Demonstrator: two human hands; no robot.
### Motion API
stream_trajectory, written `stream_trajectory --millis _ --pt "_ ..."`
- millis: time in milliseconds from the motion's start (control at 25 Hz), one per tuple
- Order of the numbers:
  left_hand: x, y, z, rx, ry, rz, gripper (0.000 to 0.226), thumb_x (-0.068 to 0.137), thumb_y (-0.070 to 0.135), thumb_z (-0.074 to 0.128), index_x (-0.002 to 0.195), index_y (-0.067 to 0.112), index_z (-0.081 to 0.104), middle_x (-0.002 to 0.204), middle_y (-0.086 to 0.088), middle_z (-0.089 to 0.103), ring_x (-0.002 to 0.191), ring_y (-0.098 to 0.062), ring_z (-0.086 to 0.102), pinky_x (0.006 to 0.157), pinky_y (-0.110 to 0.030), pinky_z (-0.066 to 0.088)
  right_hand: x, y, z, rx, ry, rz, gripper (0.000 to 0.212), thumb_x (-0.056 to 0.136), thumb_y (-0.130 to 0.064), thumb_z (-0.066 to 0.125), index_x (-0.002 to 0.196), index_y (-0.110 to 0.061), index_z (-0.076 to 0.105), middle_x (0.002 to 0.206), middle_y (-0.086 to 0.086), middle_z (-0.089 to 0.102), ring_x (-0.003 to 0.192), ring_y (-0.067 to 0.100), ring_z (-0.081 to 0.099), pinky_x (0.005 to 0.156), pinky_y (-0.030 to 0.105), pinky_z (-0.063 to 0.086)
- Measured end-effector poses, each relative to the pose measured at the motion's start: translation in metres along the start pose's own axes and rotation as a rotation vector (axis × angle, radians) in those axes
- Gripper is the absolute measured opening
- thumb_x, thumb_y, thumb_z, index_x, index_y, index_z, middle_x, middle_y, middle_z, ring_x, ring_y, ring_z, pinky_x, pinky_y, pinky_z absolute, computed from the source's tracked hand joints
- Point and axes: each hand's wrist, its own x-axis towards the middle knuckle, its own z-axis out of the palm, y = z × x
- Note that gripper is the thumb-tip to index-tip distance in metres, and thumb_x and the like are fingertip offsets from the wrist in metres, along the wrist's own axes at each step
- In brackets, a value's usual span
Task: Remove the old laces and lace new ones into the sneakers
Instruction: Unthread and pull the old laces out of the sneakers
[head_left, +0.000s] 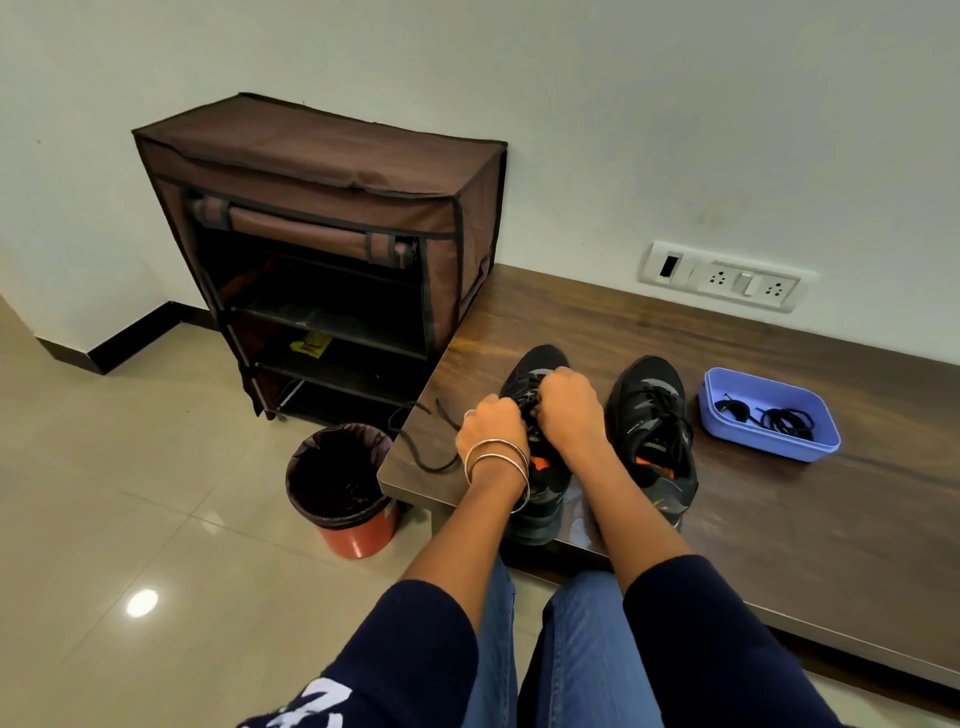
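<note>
In the middle of the frame, the left hand (492, 428) and the right hand (569, 405) had their fingers curled, pinching the black lace (423, 457) over the left sneaker (540, 499) on the wooden bench (779, 519). The right sneaker (655, 431) stood just beside it. At the right, a blue tray (769, 415) held black laces.

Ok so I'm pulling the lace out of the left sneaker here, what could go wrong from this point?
1. The loose black lace end trails over the wooden bench edge above the lined bin; a tug could drop it in.
2. Both the left hand and right hand pull at the left sneaker, whose heel sits near the front edge, so it may slide off.
3. The new laces in the blue tray look tangled and may knot.
</note>
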Motion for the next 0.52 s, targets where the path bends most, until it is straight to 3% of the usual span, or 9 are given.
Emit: stream_trajectory --millis 80,200,280,360,400,440,520 --pt "0.001 0.000 0.002 0.000 0.004 -0.001 0.025 0.096 0.025 0.052 0.115 0.012 0.063 0.116 -0.008 0.057 0.110 -0.031 0.057 0.081 -0.038 0.049 -0.004 0.008 0.001 0.195 0.095 0.080 0.014 0.088 -0.017 0.065 0.092 -0.007 0.073 0.098 0.013 0.067 0.094 0.032 0.063 0.070 0.032 0.049" --pt "0.003 0.000 0.002 -0.016 -0.016 -0.003 0.027 0.096 0.027 0.052 0.115 0.012 0.064 0.116 -0.008 0.058 0.109 -0.031 0.057 0.082 -0.038 0.049 -0.014 0.016 -0.009 0.945 0.312 0.497 0.011 0.082 -0.013 0.069 0.073 -0.016 0.075 0.080 0.005 0.071 0.083 0.020 0.066 0.079 0.036 0.056" --pt "0.004 0.001 0.002 -0.014 -0.011 -0.004 0.027 0.096 0.026 0.052 0.115 0.011 0.064 0.116 -0.009 0.059 0.110 -0.032 0.058 0.082 -0.038 0.050 -0.018 0.026 -0.020 1.285 0.535 0.677 0.018 0.085 -0.008 0.068 0.067 -0.012 0.070 0.069 -0.001 0.066 0.071 0.011 0.060 0.076 0.029 0.051" --pt "0.004 0.000 0.002 -0.004 -0.013 -0.001 0.028 0.096 0.026 0.051 0.115 0.010 0.064 0.117 -0.009 0.060 0.110 -0.032 0.058 0.083 -0.038 0.050 -0.019 0.032 -0.029 1.239 0.607 0.739 0.019 0.088 -0.009 0.064 0.069 -0.009 0.066 0.066 -0.002 0.060 0.066 0.012 0.054 0.072 0.028 0.044" --pt "0.003 -0.001 0.002 -0.002 -0.018 -0.002 0.028 0.097 0.027 0.051 0.116 0.010 0.063 0.117 -0.010 0.060 0.110 -0.032 0.058 0.083 -0.038 0.050 -0.018 0.034 -0.029 1.111 0.583 0.733 0.017 0.089 -0.010 0.062 0.073 -0.009 0.067 0.071 0.000 0.061 0.073 0.017 0.056 0.075 0.031 0.043" --pt "0.003 -0.001 0.002 -0.004 -0.021 -0.005 0.028 0.097 0.027 0.051 0.116 0.010 0.063 0.118 -0.010 0.059 0.110 -0.032 0.058 0.083 -0.038 0.050 -0.019 0.033 -0.030 0.925 0.536 0.712 0.009 0.089 -0.011 0.062 0.085 -0.010 0.069 0.085 0.004 0.064 0.088 0.024 0.058 0.080 0.038 0.043" --pt "0.004 -0.001 0.001 -0.009 -0.022 -0.006 0.029 0.097 0.028 0.052 0.117 0.011 0.063 0.118 -0.010 0.059 0.110 -0.032 0.058 0.082 -0.038 0.050 -0.016 0.027 -0.030 0.559 0.425 0.552 0.032 0.090 -0.014 0.063 0.122 -0.014 0.061 0.121 0.007 0.059 0.120 0.031 0.045 0.094 0.050 0.038"
